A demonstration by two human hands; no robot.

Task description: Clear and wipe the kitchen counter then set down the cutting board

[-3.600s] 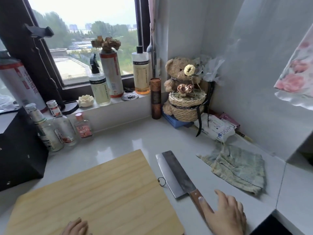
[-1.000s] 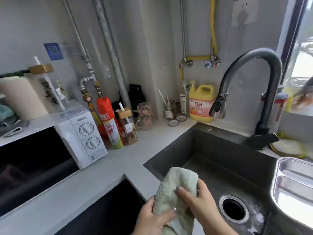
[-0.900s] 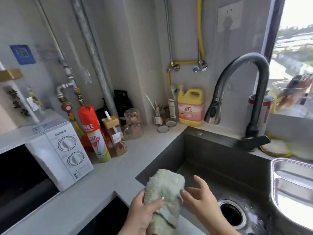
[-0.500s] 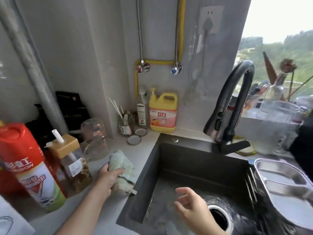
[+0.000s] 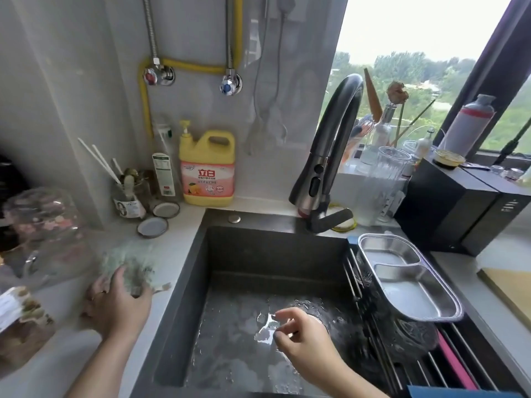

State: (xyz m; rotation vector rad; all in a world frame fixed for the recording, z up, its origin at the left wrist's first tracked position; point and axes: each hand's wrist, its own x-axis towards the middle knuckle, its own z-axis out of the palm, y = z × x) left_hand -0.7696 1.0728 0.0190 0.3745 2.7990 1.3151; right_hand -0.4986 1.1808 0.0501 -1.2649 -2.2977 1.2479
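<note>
— Fingers of the left hand, what are they doing?
— They are curling over the green cloth, gripping it on the tabletop just left of the sink; the cloth is showing blurred.
— And the right hand?
— It is hovering over the wet sink, fingers loosely curled, holding nothing. The cutting board is lying on the tabletop, far right.

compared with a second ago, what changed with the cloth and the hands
The cloth went from both hands at the sink edge leftward onto the counter, where the left hand alone holds it. The right hand let go and hangs empty over the sink. The detergent jug and faucet stayed put.
</note>
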